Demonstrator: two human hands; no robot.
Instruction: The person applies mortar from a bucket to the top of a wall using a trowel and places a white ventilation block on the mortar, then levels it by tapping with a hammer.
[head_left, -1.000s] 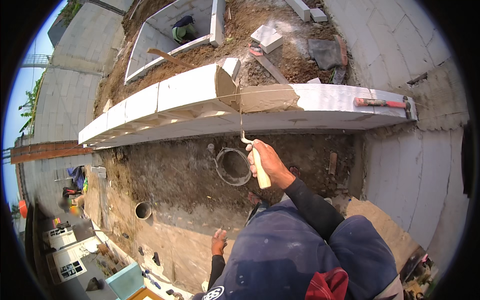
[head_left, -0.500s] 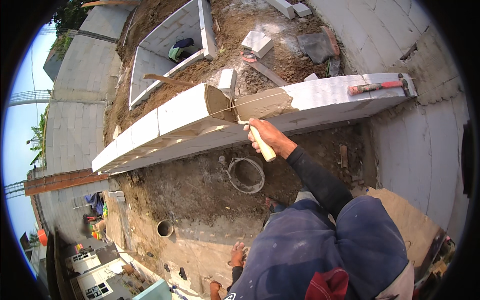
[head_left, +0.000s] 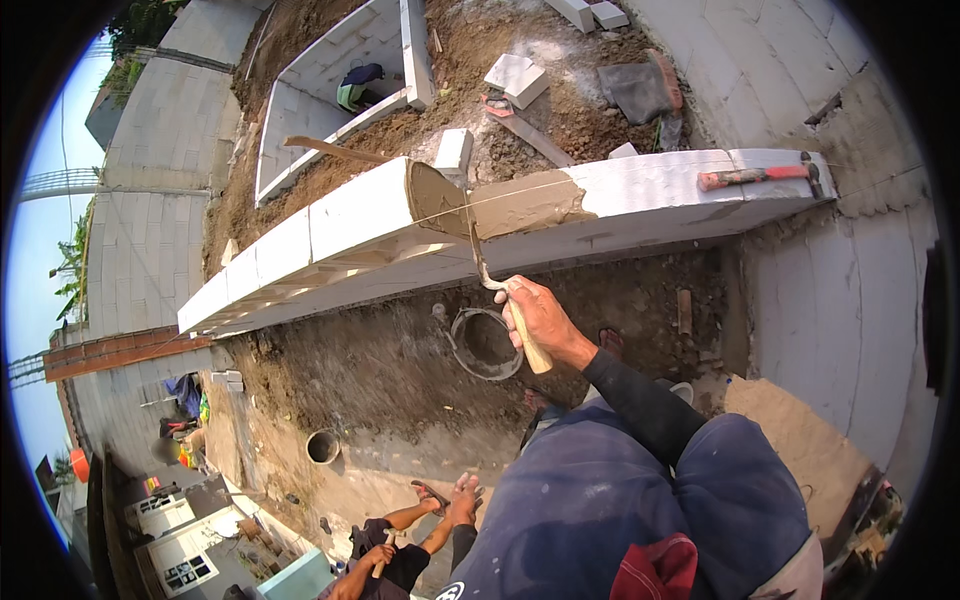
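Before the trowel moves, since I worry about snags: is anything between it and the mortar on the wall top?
A thin string runs along the wall, crossing the mortar in view; whether it touches the trowel in the right hand, I cannot tell. Nothing else visible intervenes.

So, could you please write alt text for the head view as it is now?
The person's right hand holds a wooden-handled trowel, its blade near the brown mortar on a low white block wall, while the left hand is open. A red-handled hammer lies on the wall; a round container stands on the ground.
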